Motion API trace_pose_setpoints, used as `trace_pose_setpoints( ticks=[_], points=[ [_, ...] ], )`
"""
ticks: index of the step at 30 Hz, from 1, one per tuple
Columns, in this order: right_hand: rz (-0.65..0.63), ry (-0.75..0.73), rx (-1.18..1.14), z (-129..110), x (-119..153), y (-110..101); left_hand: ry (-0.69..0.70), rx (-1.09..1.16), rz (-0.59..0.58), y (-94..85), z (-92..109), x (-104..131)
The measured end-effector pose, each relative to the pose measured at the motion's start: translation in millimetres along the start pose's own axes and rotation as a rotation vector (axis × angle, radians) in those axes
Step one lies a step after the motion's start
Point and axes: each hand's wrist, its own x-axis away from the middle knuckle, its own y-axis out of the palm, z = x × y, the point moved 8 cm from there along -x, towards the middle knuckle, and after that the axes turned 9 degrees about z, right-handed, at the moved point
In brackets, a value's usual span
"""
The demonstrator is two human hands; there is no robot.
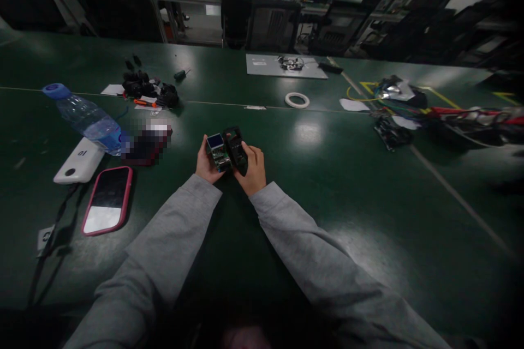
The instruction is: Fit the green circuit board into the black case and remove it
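In front of me, above the green table, my left hand [208, 166] is closed around a green circuit board with a small screen [220, 151]. Close beside it, my right hand [254, 170] grips a black plastic housing [236, 151], which has a rectangular opening at its top end. Board and housing sit side by side, tilted, with their near edges close together; whether they touch I cannot tell. My left fingertips are mostly hidden beneath the board.
Left of my hands are a water bottle [88, 117], a white power bank [81, 161] with a cable, and a pink-rimmed phone [108, 200]. Farther off lie black parts [149, 89], a screwdriver [180, 74], a tape roll [297, 100] and a grey board [266, 66]. Wires [470, 118] crowd the right.
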Motion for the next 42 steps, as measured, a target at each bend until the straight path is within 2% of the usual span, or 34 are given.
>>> trace_pose_setpoints(
  ticks=[11,16,23,37,42],
  points=[
    [0.024,-0.050,0.029,-2.9,0.3,-1.2,0.005,-0.008,0.001,2.1,1.2,2.4],
    [-0.004,-0.028,0.043,-1.2,0.9,1.0,0.016,-0.012,-0.045,3.3,1.8,2.0],
    [-0.021,-0.008,0.045,-0.7,0.6,1.1,0.017,-0.016,-0.008,2.1,1.5,2.4],
    [0.013,-0.051,0.063,-6.9,-0.4,-2.3,0.034,-0.028,-0.013,0.6,2.3,2.6],
    [-0.023,-0.016,0.064,-4.0,0.5,0.3,0.027,-0.022,-0.042,3.6,1.9,3.6]
  ],
)
